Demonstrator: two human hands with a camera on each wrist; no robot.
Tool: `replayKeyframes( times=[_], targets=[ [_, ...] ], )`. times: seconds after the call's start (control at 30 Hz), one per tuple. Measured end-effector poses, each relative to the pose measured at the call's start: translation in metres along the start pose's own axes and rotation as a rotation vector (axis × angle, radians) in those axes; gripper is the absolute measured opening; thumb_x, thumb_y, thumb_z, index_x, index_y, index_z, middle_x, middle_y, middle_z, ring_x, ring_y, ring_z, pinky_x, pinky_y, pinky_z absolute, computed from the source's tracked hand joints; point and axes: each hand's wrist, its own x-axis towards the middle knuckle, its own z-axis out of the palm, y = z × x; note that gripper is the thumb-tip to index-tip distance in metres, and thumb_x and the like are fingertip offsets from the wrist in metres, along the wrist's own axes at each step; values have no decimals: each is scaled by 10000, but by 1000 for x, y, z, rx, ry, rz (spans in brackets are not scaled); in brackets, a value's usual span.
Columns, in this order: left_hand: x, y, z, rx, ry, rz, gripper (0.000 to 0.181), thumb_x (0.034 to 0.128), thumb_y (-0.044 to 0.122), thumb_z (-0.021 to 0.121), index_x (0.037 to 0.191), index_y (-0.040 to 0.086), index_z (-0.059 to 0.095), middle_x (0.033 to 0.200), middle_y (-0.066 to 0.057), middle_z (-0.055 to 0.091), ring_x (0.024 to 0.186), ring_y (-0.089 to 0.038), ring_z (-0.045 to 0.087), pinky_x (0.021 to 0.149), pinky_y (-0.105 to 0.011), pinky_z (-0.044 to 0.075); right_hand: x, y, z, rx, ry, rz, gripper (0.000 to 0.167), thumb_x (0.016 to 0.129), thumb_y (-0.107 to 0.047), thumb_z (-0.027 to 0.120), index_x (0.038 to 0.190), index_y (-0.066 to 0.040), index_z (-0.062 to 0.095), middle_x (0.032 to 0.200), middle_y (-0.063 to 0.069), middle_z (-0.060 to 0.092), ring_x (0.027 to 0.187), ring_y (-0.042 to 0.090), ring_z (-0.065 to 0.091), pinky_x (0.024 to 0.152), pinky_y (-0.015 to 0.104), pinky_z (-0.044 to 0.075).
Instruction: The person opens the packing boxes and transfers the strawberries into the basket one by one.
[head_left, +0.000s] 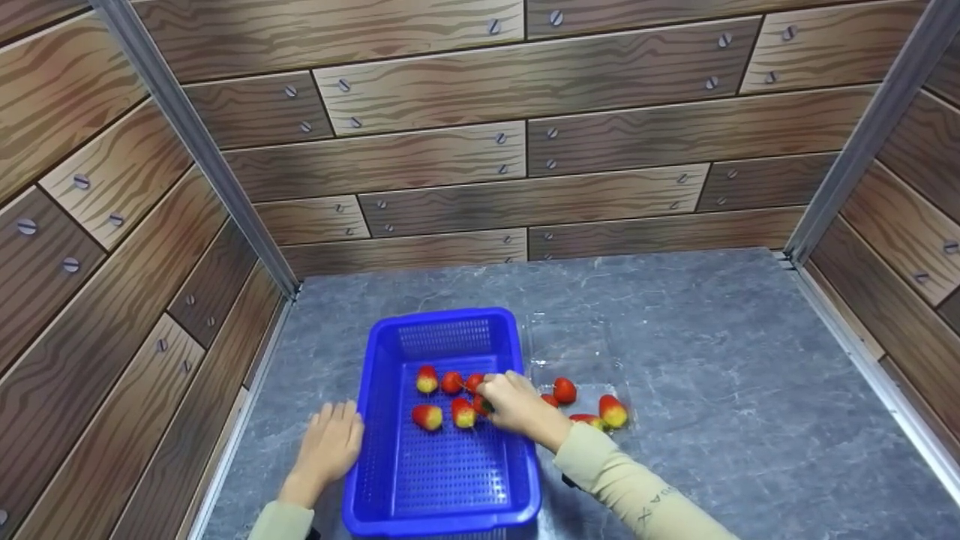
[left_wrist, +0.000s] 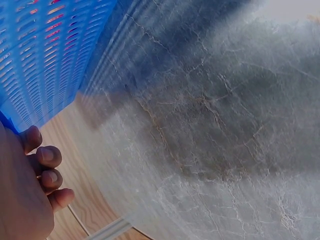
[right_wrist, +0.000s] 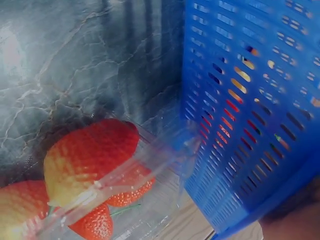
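Bright, fairly even light fills the head view, with a faint sheen on the grey surface (head_left: 712, 360) and small white glints picking out the clear plastic container (head_left: 574, 345). The left wrist view is hazier: broad soft shadows cross the surface, glare whitens the upper right corner, and the surface's edge bows. In the right wrist view, the blue basket (right_wrist: 240, 110) looks soft, the container's near edge smears, and a pale glare marks the left side.
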Motion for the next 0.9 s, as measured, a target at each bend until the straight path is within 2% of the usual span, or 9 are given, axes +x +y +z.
replayKeyframes(
  times=[0.13,0.23,0.47,0.73,0.9],
  targets=[
    [1,0,-1,-5,1,-3,132,967,103,467,935,13,558,797,-127,558,780,-342,500,670,-459,389,2,-2,6,-87,11,6,198,601,-14,764,665,-127,615,702,32,626,539,241,564,485,376,416],
    [1,0,-1,-5,-3,-4,143,968,100,464,958,2,567,817,-135,569,799,-347,507,684,-467,395,3,-5,10,-122,6,17,199,607,21,734,659,-112,596,693,45,616,517,251,566,443,368,425],
    [-2,2,-1,-20,-4,-8,181,972,93,458,1015,-39,574,848,-159,583,826,-363,513,710,-485,405,5,-12,16,-92,-24,13,190,645,57,740,679,-67,600,696,82,606,556,258,595,465,350,478],
    [0,1,-1,-19,-13,-15,218,978,96,446,1056,-60,579,890,-179,602,845,-373,517,728,-491,413,6,-20,20,-99,-93,43,172,684,43,724,674,-89,615,709,90,623,563,269,604,474,351,483],
    [-1,2,-3,-20,-31,-31,217,986,107,442,1058,-47,578,905,-173,606,861,-365,517,742,-492,412,6,-22,22,-109,-103,65,152,708,32,718,668,-91,638,698,99,637,560,271,613,469,359,491]
  ],
)
